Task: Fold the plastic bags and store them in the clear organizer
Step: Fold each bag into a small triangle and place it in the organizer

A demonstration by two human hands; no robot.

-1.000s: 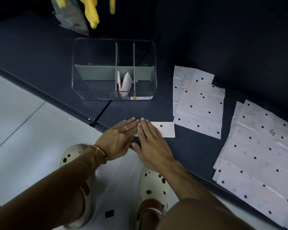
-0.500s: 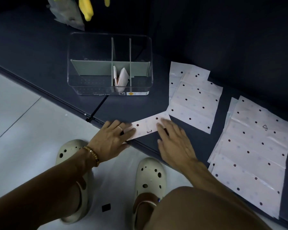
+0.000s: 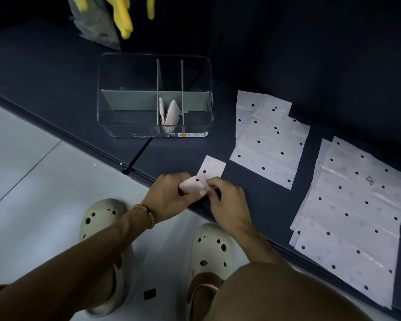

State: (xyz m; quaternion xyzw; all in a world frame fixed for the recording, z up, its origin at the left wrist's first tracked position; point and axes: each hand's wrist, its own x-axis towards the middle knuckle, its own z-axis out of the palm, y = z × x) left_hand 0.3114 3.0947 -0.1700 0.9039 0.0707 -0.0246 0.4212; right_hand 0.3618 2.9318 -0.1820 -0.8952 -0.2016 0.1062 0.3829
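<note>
A narrow strip of folded white dotted plastic bag (image 3: 212, 169) lies at the near edge of the dark table (image 3: 56, 93). Its near end is rolled up between my two hands. My left hand (image 3: 169, 195) grips the roll from the left, and my right hand (image 3: 227, 200) pinches it from the right. The clear organizer (image 3: 130, 126) stands behind, with grey dividers. Folded bags (image 3: 170, 113) stand in its narrow middle front compartment. The other compartments look empty.
A pile of flat dotted bags (image 3: 269, 140) lies right of the organizer. A larger pile (image 3: 357, 214) lies at the far right, reaching the table's near edge. Yellow gloves (image 3: 124, 17) hang at the back. My feet in cream clogs (image 3: 208, 253) stand on the pale floor.
The strip has been turned so it points away from me, and its near end is now rolled up in both hands. Before, both hands pressed it flat on the table.
</note>
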